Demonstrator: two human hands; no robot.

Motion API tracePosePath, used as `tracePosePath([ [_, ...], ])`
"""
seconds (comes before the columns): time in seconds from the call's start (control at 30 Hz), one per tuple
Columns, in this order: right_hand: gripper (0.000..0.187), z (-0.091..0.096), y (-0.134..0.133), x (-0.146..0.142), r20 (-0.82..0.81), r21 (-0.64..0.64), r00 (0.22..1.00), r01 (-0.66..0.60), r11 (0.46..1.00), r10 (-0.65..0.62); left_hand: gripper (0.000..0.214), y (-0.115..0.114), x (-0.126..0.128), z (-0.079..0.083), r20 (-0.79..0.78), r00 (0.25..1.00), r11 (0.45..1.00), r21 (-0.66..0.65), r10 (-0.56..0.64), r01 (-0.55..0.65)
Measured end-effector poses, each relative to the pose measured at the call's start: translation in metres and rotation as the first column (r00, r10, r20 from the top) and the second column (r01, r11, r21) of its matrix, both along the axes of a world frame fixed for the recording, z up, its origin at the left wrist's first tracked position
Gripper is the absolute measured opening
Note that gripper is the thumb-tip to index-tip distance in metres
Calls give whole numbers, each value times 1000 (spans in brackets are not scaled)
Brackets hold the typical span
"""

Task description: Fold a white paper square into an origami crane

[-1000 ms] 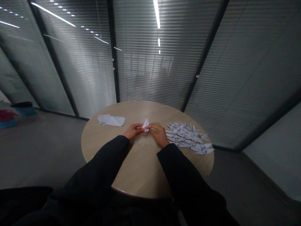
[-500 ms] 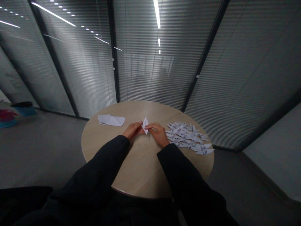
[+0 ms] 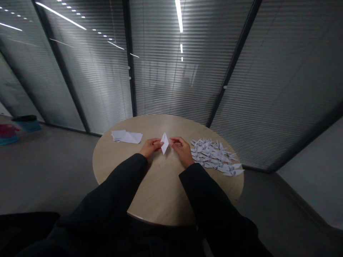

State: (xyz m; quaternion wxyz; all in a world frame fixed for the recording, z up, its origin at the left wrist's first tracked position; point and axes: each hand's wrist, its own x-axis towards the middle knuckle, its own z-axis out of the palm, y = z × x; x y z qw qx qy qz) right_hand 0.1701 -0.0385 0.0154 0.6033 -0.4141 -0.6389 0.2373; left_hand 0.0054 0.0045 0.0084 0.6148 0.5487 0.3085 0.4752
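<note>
A small white folded paper (image 3: 165,143), a narrow diamond standing on its point, is pinched at its left side by my left hand (image 3: 152,147). Just to its right, my right hand (image 3: 182,150) is apart from the paper, thumb and fingers curved with a gap between them and nothing seen in them. Beside my right wrist lies a crowded group of folded paper cranes (image 3: 213,153). Loose white paper sheets (image 3: 131,137) lie overlapping beyond my left hand.
All of this is on a round light-wood table (image 3: 160,192). Behind it stands a glass partition with blinds (image 3: 171,92) and dark frames. Two blue bins (image 3: 29,125) stand on the floor at far left, one with a red liner.
My right hand has let go of the folded paper and drawn slightly right. The paper, still in my left hand, has turned and now shows a fuller diamond face.
</note>
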Motion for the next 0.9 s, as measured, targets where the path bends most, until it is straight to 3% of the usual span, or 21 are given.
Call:
tracePosePath([
  [0.17,29,-7,7,1,15,-140,1000,-22,990,24,34,0,1,-1,-54,999,1000,23,-11,12],
  [0.33,32,-11,11,2,11,-152,1000,22,988,-20,39,-1,2,0,-65,998,998,59,-17,20],
  [0.57,23,-10,7,0,92,-156,990,-93,983,108,39,-2,2,0,-118,993,996,83,28,-18],
  [0.9,22,-15,12,4,132,-114,989,-46,992,61,32,-3,-1,6,-168,983,987,153,77,-51],
])
